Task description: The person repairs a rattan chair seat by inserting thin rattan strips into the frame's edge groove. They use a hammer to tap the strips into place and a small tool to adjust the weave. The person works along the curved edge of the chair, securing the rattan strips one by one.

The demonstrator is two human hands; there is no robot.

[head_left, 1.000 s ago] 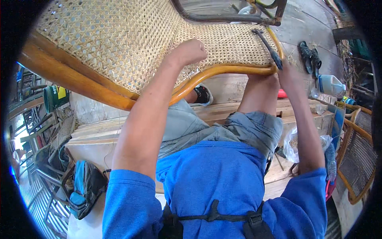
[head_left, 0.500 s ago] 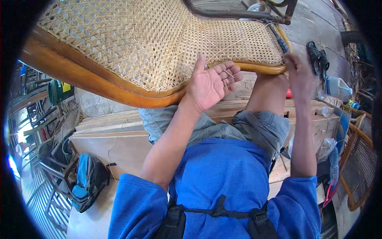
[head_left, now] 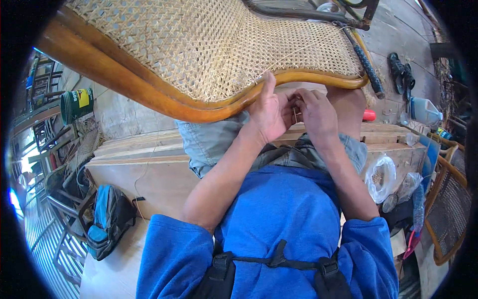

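A chair frame of bent, varnished cane (head_left: pixel 149 87) with woven cane webbing (head_left: pixel 199 45) lies across my lap. My left hand (head_left: pixel 271 115), palm up below the near rail, has its fingers curled round a few thin, pale sticks (head_left: pixel 295 118). Its thumb points up beside the rail. My right hand (head_left: pixel 318 117) meets it from the right, fingertips pinched together at the left fingers. What the right fingertips grip is mostly hidden. A loose cane strand (head_left: pixel 301 49) runs slantwise over the webbing.
Stacked planks (head_left: pixel 139 147) lie beyond my legs. A backpack (head_left: pixel 107 222) and a green bucket (head_left: pixel 76 105) are at left. On the right are sandals (head_left: pixel 401 72), a white jug (head_left: pixel 424 110), plastic bags (head_left: pixel 381 178) and another woven panel (head_left: pixel 450 212). A dark wrapped rod (head_left: pixel 366 62) crosses the chair's right end.
My right hand has come from the chair's right corner leftward to my left hand. The left hand has shifted slightly right and down. The chair's right end has moved a little right and up.
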